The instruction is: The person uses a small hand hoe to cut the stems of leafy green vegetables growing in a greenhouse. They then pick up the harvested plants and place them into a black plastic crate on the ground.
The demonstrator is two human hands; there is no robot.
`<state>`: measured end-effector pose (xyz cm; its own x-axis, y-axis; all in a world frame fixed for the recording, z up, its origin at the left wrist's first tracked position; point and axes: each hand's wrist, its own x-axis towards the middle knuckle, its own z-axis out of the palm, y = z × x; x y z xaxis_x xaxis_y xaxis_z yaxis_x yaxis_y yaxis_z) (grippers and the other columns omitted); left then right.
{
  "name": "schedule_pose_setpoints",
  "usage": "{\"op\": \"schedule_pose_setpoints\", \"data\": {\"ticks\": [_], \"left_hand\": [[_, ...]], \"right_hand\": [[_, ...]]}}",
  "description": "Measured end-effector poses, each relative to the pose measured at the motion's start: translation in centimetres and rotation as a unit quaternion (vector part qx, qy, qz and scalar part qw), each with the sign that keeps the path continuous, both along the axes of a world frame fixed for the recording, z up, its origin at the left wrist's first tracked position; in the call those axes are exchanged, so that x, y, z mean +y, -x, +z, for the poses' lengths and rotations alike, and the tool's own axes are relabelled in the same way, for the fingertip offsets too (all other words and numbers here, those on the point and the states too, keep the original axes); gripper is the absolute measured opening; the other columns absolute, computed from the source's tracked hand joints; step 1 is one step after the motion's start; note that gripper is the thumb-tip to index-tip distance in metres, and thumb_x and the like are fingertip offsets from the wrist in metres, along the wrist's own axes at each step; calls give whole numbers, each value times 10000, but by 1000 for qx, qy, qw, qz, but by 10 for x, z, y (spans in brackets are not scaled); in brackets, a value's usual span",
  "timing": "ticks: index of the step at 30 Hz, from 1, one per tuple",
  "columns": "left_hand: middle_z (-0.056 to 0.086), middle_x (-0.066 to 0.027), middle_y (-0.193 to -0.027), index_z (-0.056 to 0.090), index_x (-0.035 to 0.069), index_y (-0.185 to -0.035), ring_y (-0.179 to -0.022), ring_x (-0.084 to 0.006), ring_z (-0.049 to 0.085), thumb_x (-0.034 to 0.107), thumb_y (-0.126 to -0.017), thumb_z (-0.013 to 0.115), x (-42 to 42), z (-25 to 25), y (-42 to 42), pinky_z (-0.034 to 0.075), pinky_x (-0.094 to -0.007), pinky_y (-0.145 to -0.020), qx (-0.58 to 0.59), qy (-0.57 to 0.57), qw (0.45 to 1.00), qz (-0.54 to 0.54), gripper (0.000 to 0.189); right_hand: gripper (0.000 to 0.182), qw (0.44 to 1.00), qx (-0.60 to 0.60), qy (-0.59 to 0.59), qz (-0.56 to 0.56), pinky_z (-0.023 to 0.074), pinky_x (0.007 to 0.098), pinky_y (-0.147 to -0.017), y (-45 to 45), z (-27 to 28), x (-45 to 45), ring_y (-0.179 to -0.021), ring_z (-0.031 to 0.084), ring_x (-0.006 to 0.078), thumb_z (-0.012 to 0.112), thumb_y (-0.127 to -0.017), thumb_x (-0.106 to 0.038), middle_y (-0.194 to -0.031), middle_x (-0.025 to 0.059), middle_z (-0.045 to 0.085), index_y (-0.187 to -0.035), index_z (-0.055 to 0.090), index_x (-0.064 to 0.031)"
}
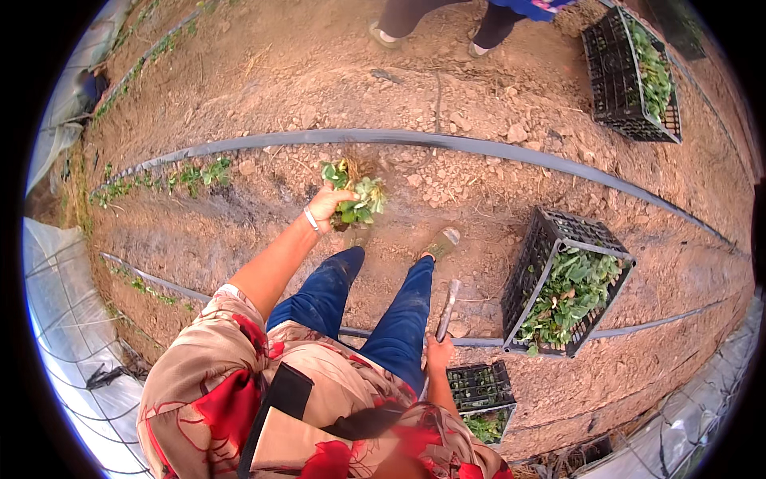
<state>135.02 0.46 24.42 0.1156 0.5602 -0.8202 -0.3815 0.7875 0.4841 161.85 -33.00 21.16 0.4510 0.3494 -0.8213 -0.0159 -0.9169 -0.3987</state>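
My left hand [328, 206] is stretched out over the soil and grips a bunch of uprooted leafy plants [358, 200]. They look like strawberry plants, with green and some yellowed leaves and brown roots at the far side. Low by my right thigh, my right hand [440, 350] is closed around a worn, short-handled tool [449, 308]. One end of it sticks out forward past my fist; the rest is mostly hidden by the hand and arm.
A black plastic crate [532, 269] full of leafy plants stands to my right, with another crate [482, 383] behind it. Ahead lies a grey irrigation hose [383, 136]; rooted plants [203, 173] grow left. Another person [413, 18] stands beyond, near a filled crate [616, 72].
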Motion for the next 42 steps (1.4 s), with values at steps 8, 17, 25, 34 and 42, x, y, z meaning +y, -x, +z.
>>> {"op": "schedule_pose_setpoints", "data": {"ticks": [8, 17, 25, 34, 42], "left_hand": [[575, -86, -897, 440, -1, -1061, -771, -174, 574, -34, -657, 629, 51, -66, 36, 494, -319, -668, 111, -86, 990, 34, 447], [594, -59, -905, 418, 22, -1169, -809, -140, 567, 6, -626, 653, 90, -158, -112, 459, -256, -721, 159, -189, 968, -40, 592], [341, -222, -1154, 26, 149, -1378, -1000, -368, 463, 292, -568, 785, 111, -195, -262, 410, -396, -862, 450, -113, 820, -336, 1119], [492, -229, -1079, 286, 60, -1275, -983, -327, 506, 267, -655, 681, 100, -211, -250, 419, -370, -821, 537, -162, 813, -157, 763], [634, -101, -709, 634, 45, -737, -701, -210, 606, 249, -674, 683, 113, -215, -220, 466, -330, -660, 543, -121, 824, -110, 220]], "right_hand": [[283, 897, -102, 55, 426, 463, 418, -639, 30, 1, 75, -677, 579, 354, 648, -700, -274, -693, 184, 589, -825, 537, -45], [310, 867, -62, 150, 471, 456, 464, -695, -6, -9, 95, -762, 584, 380, 616, -723, -294, -801, 206, 602, -873, 521, -39], [308, 898, -71, 148, 408, 455, 471, -671, -48, -22, 82, -728, 582, 391, 609, -731, -304, -775, 215, 597, -877, 517, -48], [327, 904, -42, 143, 402, 457, 470, -663, -67, -28, 82, -723, 585, 389, 599, -743, -317, -772, 206, 603, -900, 516, -42], [329, 898, -38, 140, 415, 457, 463, -679, -74, -27, 86, -748, 585, 380, 599, -745, -306, -791, 210, 600, -922, 519, -40]]}}
